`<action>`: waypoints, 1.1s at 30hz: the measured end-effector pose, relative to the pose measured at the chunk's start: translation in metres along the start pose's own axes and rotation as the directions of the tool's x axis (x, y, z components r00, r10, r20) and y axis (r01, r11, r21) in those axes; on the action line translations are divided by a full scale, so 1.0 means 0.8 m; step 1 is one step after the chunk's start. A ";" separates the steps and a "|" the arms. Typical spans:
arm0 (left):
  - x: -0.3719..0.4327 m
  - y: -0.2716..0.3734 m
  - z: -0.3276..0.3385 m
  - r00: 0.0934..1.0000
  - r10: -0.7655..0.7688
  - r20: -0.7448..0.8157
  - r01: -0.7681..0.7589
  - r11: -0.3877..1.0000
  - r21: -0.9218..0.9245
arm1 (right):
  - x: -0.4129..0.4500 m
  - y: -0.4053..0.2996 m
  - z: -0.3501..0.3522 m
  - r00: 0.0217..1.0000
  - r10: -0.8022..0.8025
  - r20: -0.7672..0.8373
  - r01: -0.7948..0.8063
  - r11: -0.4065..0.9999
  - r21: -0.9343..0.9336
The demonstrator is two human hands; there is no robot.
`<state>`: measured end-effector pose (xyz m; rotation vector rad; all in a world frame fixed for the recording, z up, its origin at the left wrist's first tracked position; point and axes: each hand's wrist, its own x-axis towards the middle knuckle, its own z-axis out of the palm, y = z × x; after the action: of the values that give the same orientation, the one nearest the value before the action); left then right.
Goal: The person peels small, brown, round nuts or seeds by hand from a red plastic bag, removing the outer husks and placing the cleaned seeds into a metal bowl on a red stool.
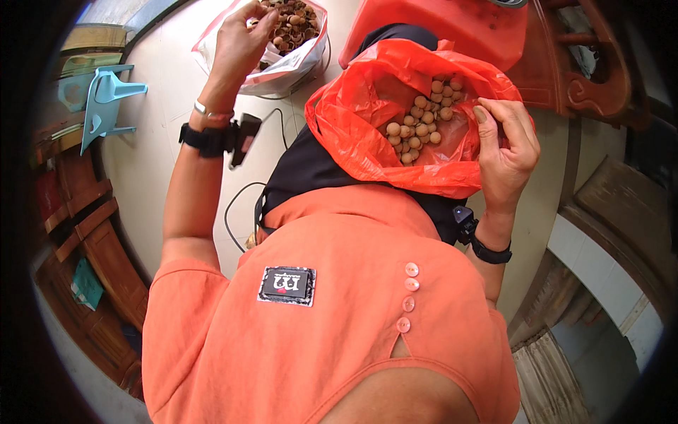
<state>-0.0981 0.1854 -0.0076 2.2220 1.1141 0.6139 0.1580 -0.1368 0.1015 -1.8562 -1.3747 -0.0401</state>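
My left hand point(244, 40) is raised over a white plastic bag point(286, 77) at the top, its fingers bent together. Whether anything sits between those fingertips cannot be made out. Inside that bag lie many broken brown shells point(299, 26), apparently longan. A red plastic bag point(355, 153) lies spread open on my lap. Round brown fruits, apparently dried longans point(421, 127), are gathered in its middle. With thumb and fingers, my right hand point(511, 138) holds the red bag's right rim.
A red plastic container point(445, 40) stands beyond my knees. Carved wooden furniture point(588, 63) is at the upper right. A small light-blue plastic stool point(108, 100) stands at the left by wooden cabinets point(114, 238). A black cable point(233, 206) runs over the tiled floor point(159, 132).
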 end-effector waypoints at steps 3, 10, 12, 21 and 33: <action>0.017 0.005 0.007 0.982 0.169 -0.080 -0.150 0.969 0.197 | -0.011 0.016 -0.005 0.998 -0.064 0.006 0.065 0.992 -0.112; 0.089 0.176 0.062 0.943 0.328 0.057 -0.250 0.809 -0.531 | -0.019 0.004 0.004 0.997 0.068 0.022 -0.070 0.995 0.066; 0.115 0.216 0.082 0.947 0.313 0.066 -0.211 0.765 -0.609 | -0.016 0.000 0.008 1.000 0.013 0.019 -0.014 0.998 0.068; 0.057 0.261 0.086 0.901 0.434 -0.026 -0.367 0.728 -0.579 | -0.010 0.038 0.008 0.999 -0.033 0.039 0.034 0.999 -0.018; -0.105 0.217 0.078 0.860 0.119 0.496 0.313 0.645 -0.697 | 0.001 0.052 0.055 0.919 0.183 0.349 0.008 0.877 -0.480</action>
<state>-0.0078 0.0137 0.0511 1.4149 0.5286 0.3162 0.1740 -0.1126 0.0477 -2.4387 -1.6505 0.0444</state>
